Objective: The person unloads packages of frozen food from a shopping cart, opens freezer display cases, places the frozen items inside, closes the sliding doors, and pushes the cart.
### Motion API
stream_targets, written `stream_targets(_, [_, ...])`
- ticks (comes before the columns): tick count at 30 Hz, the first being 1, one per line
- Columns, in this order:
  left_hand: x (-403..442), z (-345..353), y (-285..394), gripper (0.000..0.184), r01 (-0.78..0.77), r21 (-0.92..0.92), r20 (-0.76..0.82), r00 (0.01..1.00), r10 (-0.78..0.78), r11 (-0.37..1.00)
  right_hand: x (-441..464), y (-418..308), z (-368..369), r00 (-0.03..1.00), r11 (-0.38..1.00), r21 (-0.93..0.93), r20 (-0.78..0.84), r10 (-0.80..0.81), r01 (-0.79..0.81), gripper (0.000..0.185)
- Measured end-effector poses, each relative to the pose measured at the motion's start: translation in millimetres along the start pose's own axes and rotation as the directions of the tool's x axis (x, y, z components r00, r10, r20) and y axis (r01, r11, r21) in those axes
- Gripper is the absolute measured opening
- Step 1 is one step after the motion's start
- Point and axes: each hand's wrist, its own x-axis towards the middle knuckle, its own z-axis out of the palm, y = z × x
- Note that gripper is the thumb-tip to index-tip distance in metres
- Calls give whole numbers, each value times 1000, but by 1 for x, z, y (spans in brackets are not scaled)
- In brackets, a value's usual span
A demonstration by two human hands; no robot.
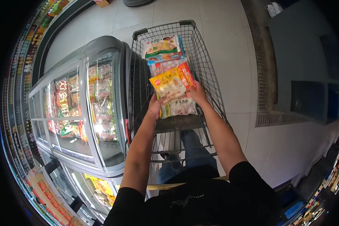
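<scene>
Between my two hands is a yellow and red bag of frozen dumplings [170, 83], tilted above the shopping cart's contents. My left hand [155, 105] grips its lower left edge, with the thumb on the front. At the right edge, my right hand [197, 92] has its fingers closed on the bag. Just below lies a clear and white bag of dumplings [181, 107], partly covered by the yellow one. More bags, including a white and green bag [162, 46], lie farther forward in the wire shopping cart [211, 81].
A glass-topped freezer [83, 113] stands along the cart's left side, with several frozen-food bags inside. Stocked shelves [19, 79] run along the far left. Grey floor tiles [229, 56] lie right of the cart, and a floor grate [258, 64] runs beyond them.
</scene>
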Motion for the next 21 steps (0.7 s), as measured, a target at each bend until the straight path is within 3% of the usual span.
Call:
stream_targets(3, [12,6,-4,89,-1,-57,21,1000,2,998,-7,14,4,994,994,-71,-73,-83,78,58])
stream_targets(5, [44,-10,-30,75,-55,-96,-13,998,54,994,-11,3,0,998,996,-83,-51,-36,32,52])
stream_targets(9, [48,-14,-33,39,81,67,-40,996,-79,994,-4,8,-4,987,981,-156,95,128,-112,35])
stream_targets(12, [39,-17,-32,27,102,129,29,994,-107,986,-16,-10,-20,910,918,139,252,330,-372,29])
stream_targets(14, [25,-20,-28,28,100,102,95,989,-110,990,-30,-28,-36,860,783,390,376,346,-486,30])
stream_targets(15, [12,-19,-22,27,87,104,116,988,-99,991,-38,-37,-45,834,686,493,440,334,-535,32])
stream_targets(18, [-51,-16,13,26,58,47,183,981,-65,997,-62,-76,-68,832,589,612,512,214,-528,40])
stream_targets(21, [-123,-24,42,28,49,-108,267,964,-19,993,-100,-141,-98,813,580,628,573,106,-519,47])
